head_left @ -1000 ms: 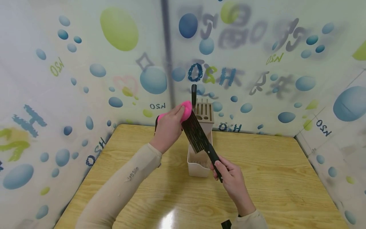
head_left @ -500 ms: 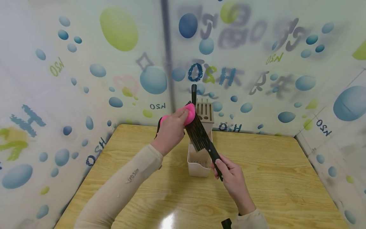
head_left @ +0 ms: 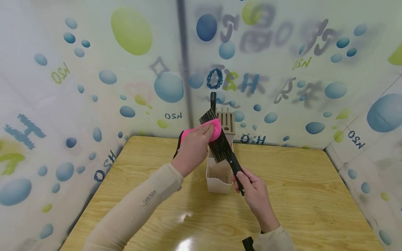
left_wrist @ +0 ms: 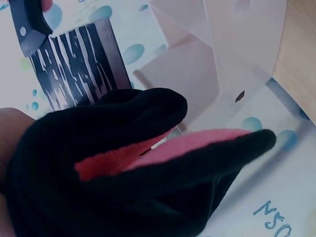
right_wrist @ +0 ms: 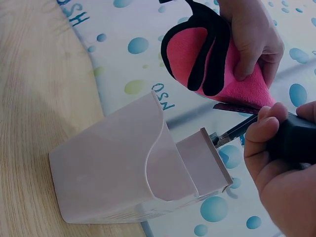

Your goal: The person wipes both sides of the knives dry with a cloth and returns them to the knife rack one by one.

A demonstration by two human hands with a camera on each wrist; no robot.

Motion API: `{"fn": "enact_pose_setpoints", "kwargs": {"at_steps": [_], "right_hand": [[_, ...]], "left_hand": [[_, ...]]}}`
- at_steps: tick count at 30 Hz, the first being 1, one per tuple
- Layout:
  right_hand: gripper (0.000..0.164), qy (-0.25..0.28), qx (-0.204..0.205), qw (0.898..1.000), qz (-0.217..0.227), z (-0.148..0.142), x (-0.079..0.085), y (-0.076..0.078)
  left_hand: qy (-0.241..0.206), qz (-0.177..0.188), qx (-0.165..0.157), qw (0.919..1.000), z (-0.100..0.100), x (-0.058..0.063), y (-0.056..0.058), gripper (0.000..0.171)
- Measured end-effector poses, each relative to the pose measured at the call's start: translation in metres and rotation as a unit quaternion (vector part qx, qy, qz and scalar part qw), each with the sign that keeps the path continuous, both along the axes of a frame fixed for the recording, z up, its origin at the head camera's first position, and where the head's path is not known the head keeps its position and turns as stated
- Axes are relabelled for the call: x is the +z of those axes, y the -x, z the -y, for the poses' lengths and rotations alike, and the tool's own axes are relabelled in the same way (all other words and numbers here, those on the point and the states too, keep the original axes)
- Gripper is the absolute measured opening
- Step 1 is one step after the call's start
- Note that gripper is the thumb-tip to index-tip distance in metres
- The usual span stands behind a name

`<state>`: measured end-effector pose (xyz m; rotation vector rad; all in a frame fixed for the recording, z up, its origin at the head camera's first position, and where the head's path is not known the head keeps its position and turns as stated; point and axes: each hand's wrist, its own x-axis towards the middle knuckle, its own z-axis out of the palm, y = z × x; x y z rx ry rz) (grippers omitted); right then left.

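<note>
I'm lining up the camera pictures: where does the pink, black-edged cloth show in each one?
Head: pink cloth near the centre, in the left hand.
Left wrist: pink cloth, largely its black parts, fills the lower left and centre.
Right wrist: pink cloth at the top, right of centre.
Shared landmark: the pale holder.

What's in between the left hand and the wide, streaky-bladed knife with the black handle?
A fuzzy pink cloth with black edging: the left hand holds it against the wide, streaky-looking blade. Nothing visible stands between the right hand and the knife's black handle, which that hand grips directly.
</note>
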<state>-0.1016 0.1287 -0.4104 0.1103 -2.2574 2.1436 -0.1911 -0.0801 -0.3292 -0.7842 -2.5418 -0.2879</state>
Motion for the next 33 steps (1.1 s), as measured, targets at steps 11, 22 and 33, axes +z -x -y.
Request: {"fn": "enact_pose_setpoints", "kwargs": {"at_steps": [11, 22, 33], "right_hand": [[0.029, 0.011, -0.004, 1.000, -0.009, 0.000, 0.000, 0.005], [0.033, 0.020, -0.018, 1.000, -0.011, -0.002, -0.001, 0.011], [0.033, 0.028, -0.030, 0.999, 0.005, -0.004, 0.007, 0.014]], "left_hand": [[0.037, -0.039, -0.016, 0.9984, -0.010, -0.005, -0.005, 0.056], [0.063, -0.047, -0.049, 0.9957, -0.021, -0.012, -0.007, 0.047], [0.078, -0.068, -0.064, 0.9926, -0.028, -0.014, -0.012, 0.044]]}}
